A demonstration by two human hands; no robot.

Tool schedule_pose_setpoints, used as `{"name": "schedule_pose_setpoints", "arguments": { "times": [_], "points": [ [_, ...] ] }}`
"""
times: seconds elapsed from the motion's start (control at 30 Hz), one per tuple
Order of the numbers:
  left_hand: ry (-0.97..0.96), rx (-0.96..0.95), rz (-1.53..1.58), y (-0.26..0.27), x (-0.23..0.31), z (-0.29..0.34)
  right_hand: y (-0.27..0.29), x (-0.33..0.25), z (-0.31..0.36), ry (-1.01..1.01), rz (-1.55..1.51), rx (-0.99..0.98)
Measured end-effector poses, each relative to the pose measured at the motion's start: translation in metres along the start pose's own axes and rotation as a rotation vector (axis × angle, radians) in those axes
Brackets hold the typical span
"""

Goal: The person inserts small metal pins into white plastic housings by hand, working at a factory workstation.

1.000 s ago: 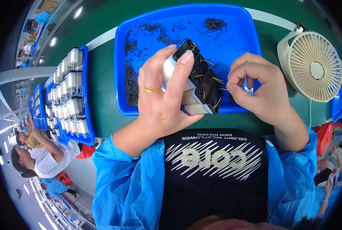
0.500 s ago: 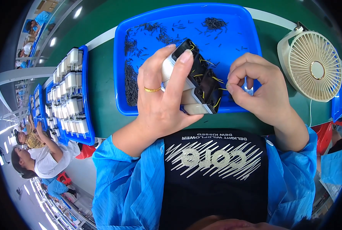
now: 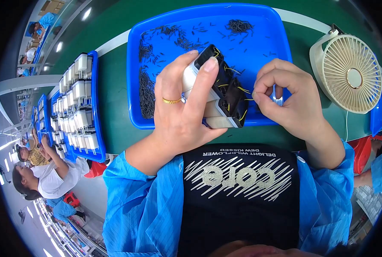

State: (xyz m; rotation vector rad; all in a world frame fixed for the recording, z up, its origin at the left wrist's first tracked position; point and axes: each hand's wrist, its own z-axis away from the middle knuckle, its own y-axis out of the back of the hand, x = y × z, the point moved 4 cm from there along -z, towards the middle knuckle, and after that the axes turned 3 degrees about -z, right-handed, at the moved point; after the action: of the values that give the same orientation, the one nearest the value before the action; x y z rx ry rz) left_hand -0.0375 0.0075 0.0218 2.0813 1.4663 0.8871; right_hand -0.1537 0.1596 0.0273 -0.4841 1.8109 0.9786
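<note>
My left hand (image 3: 178,98) is wrapped around a row of white-and-black plastic housings (image 3: 212,115), held tilted above the blue tray's near part. Short yellow wires (image 3: 244,90) stick out of the open black sides, towards the right. Beside them, my right hand (image 3: 285,96) is closed in a pinch, thumb against forefinger, at the tip of one wire. What lies between these fingertips is too small to make out. A shiny silvery piece (image 3: 278,96) shows within the curl of that hand. Small black tube pieces (image 3: 147,94) lie scattered in the blue tray (image 3: 133,64).
A cream fan (image 3: 354,77) stands at the right on the green table (image 3: 114,90). To the left, a blue tray (image 3: 97,128) carries several white housings (image 3: 81,90). Co-workers (image 3: 49,175) sit beyond it, and a blue sleeve (image 3: 380,173) shows at the far right.
The housings and my left hand have shifted very slightly to the right. My right hand keeps its pinch in nearly the same place. Co-workers at the left and right have moved their arms.
</note>
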Motion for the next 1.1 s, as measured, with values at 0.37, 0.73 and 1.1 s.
{"name": "schedule_pose_setpoints", "arguments": {
  "times": [0.37, 0.73, 1.1],
  "points": [
    [-0.031, -0.04, 0.036, -0.001, 0.002, -0.001, -0.003, -0.006, -0.002, 0.115, 0.09, 0.049],
    [0.229, -0.241, 0.467, -0.003, -0.007, 0.007, 0.0, -0.008, -0.003, 0.306, -0.051, -0.042],
    [0.346, -0.307, 0.73, -0.006, -0.011, 0.009, 0.005, -0.006, -0.006, 0.503, -0.148, -0.039]
  ]
}}
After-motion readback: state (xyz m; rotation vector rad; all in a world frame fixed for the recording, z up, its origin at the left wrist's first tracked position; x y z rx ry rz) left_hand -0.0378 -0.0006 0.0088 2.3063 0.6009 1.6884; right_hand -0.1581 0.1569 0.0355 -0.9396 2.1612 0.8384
